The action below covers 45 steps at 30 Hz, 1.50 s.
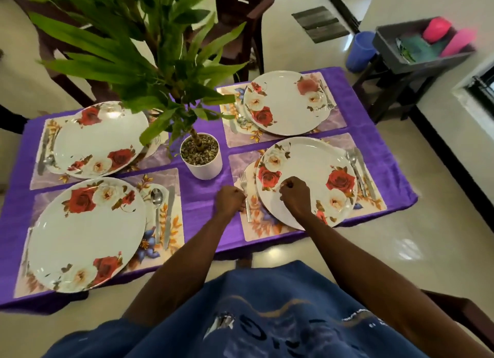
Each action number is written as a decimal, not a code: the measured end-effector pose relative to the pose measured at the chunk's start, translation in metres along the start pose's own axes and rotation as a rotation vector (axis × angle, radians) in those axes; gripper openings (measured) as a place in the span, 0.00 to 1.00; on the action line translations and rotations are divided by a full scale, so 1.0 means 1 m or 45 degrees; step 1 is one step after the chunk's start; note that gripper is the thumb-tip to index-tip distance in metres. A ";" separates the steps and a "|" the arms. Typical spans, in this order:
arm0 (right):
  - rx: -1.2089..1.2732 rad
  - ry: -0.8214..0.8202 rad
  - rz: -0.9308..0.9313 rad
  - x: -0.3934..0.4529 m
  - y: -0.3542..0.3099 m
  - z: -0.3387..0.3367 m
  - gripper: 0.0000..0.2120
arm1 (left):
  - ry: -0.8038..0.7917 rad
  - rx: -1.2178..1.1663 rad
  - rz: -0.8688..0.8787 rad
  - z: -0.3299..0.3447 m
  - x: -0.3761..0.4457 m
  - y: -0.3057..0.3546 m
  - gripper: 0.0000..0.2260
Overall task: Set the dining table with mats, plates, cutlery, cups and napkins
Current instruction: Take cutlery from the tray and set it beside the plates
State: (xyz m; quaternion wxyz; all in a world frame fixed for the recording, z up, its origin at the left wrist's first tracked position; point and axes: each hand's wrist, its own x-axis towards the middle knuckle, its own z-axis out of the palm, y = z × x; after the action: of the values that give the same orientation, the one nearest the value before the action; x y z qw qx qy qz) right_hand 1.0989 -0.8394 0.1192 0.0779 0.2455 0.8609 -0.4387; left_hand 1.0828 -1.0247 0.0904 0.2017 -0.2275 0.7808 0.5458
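While curled over the plate [307,170], right hand [294,192] apparently empty; fork [246,194] beside it.

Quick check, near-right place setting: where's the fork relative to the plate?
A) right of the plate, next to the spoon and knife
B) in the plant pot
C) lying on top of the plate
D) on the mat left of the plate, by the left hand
D: the fork lies on the mat just left of the floral plate, with the left hand at its handle; only the spoon and knife lie to the plate's right.
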 end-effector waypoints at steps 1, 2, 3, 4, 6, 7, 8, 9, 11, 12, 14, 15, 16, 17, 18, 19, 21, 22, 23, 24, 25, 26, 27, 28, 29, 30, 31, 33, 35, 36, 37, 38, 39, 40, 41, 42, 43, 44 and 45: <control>0.005 -0.012 -0.007 0.002 0.003 -0.001 0.07 | 0.028 -0.002 0.006 0.001 -0.002 -0.002 0.07; 0.005 -0.020 -0.014 0.004 0.005 -0.001 0.07 | 0.051 -0.012 0.013 0.002 -0.004 -0.002 0.07; 0.001 -0.023 -0.021 0.004 0.006 -0.002 0.08 | 0.070 -0.024 0.012 0.003 -0.006 -0.002 0.08; 0.002 -0.026 -0.032 0.004 0.007 -0.003 0.08 | 0.090 -0.031 0.017 0.003 -0.007 -0.003 0.08; 0.006 -0.044 -0.047 0.004 0.009 -0.005 0.08 | 0.144 -0.024 0.015 0.005 -0.008 -0.005 0.08; 0.010 -0.054 -0.048 0.004 0.010 -0.006 0.08 | 0.161 -0.023 0.013 0.005 -0.008 -0.006 0.08; 0.014 -0.061 -0.049 0.004 0.011 -0.006 0.08 | 0.171 -0.020 0.016 0.006 -0.008 -0.006 0.08; 0.021 -0.066 -0.053 0.004 0.011 -0.007 0.08 | 0.175 -0.021 0.014 0.006 -0.008 -0.005 0.07; 0.024 -0.071 -0.069 0.004 0.012 -0.011 0.07 | 0.178 -0.017 -0.002 0.006 -0.009 -0.005 0.07; 0.030 -0.072 -0.078 0.003 0.012 -0.013 0.07 | 0.191 -0.007 0.003 0.007 -0.011 -0.004 0.07; 0.044 -0.061 -0.087 0.003 0.011 -0.019 0.06 | 0.292 0.106 0.061 0.008 -0.016 -0.002 0.06; 0.047 -0.047 -0.096 0.003 0.011 -0.022 0.06 | 0.355 0.199 0.103 0.010 -0.020 0.000 0.06; 0.045 -0.035 -0.104 0.003 0.011 -0.027 0.06 | 0.411 0.283 0.157 0.014 -0.026 0.003 0.07; 0.044 -0.021 -0.115 0.003 0.012 -0.031 0.06 | 0.446 0.331 0.213 0.020 -0.033 0.009 0.08; 0.030 -0.005 -0.126 0.003 0.013 -0.035 0.06 | 0.463 0.361 0.264 0.026 -0.040 0.016 0.09; 0.007 0.014 -0.141 0.003 0.014 -0.040 0.06 | 0.468 0.387 0.310 0.033 -0.045 0.022 0.10; -0.044 0.058 -0.168 0.002 0.019 -0.053 0.07 | 0.439 0.465 0.424 0.053 -0.052 0.032 0.11; -0.070 0.076 -0.176 0.002 0.023 -0.062 0.07 | 0.411 0.503 0.485 0.065 -0.054 0.038 0.12; -0.101 0.089 -0.185 0.003 0.029 -0.070 0.08 | 0.385 0.538 0.532 0.077 -0.056 0.042 0.13; -0.135 0.100 -0.194 0.004 0.034 -0.077 0.08 | 0.364 0.578 0.581 0.088 -0.057 0.047 0.13; -0.163 0.119 -0.202 0.005 0.041 -0.087 0.09 | 0.332 0.637 0.638 0.102 -0.058 0.051 0.14; -0.184 0.138 -0.211 0.006 0.048 -0.097 0.10 | 0.296 0.704 0.700 0.115 -0.060 0.057 0.14; -0.191 0.166 -0.213 0.008 0.055 -0.108 0.11 | 0.244 0.773 0.748 0.129 -0.063 0.063 0.14; -0.187 0.191 -0.207 0.009 0.062 -0.119 0.12 | 0.195 0.829 0.795 0.143 -0.065 0.069 0.14; -0.182 0.214 -0.191 0.010 0.067 -0.128 0.13 | 0.155 0.870 0.829 0.156 -0.066 0.074 0.14; -0.186 0.243 -0.168 0.011 0.072 -0.140 0.14 | 0.128 0.894 0.874 0.169 -0.068 0.080 0.13; -0.200 0.271 -0.147 0.012 0.078 -0.149 0.15 | 0.116 0.916 0.917 0.180 -0.070 0.084 0.13; -0.245 0.310 -0.101 0.009 0.088 -0.169 0.15 | 0.090 0.962 0.997 0.201 -0.072 0.088 0.12; -0.293 0.311 -0.049 0.007 0.101 -0.183 0.14 | 0.018 1.004 1.080 0.217 -0.074 0.091 0.13; -0.312 0.310 -0.010 0.008 0.106 -0.188 0.13 | -0.040 1.031 1.132 0.224 -0.073 0.092 0.13; -0.325 0.327 0.041 0.010 0.113 -0.194 0.11 | -0.110 1.072 1.182 0.232 -0.071 0.096 0.12; -0.339 0.349 0.094 0.012 0.119 -0.199 0.11 | -0.163 1.111 1.231 0.240 -0.070 0.099 0.11; -0.349 0.368 0.142 0.014 0.125 -0.202 0.11 | -0.206 1.145 1.263 0.246 -0.069 0.103 0.09; -0.346 0.386 0.195 0.016 0.130 -0.207 0.12 | -0.244 1.172 1.305 0.254 -0.067 0.107 0.09; -0.336 0.406 0.238 0.017 0.137 -0.210 0.13 | -0.274 1.197 1.358 0.262 -0.065 0.111 0.09; -0.320 0.434 0.275 0.017 0.142 -0.213 0.14 | -0.294 1.208 1.422 0.270 -0.062 0.114 0.09; -0.304 0.462 0.292 0.018 0.149 -0.215 0.13 | -0.307 1.207 1.461 0.278 -0.060 0.117 0.09; -0.289 0.489 0.304 0.017 0.155 -0.216 0.12 | -0.313 1.188 1.480 0.285 -0.058 0.120 0.10; -0.264 0.515 0.324 0.019 0.163 -0.217 0.12 | -0.320 1.160 1.486 0.294 -0.056 0.123 0.10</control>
State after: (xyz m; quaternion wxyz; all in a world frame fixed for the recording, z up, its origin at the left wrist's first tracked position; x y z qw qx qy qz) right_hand 1.1801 -0.5797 0.1268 -0.0166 0.4252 0.8616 -0.2768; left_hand 1.0775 -0.7026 0.1212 0.0416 0.3934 0.8943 0.2089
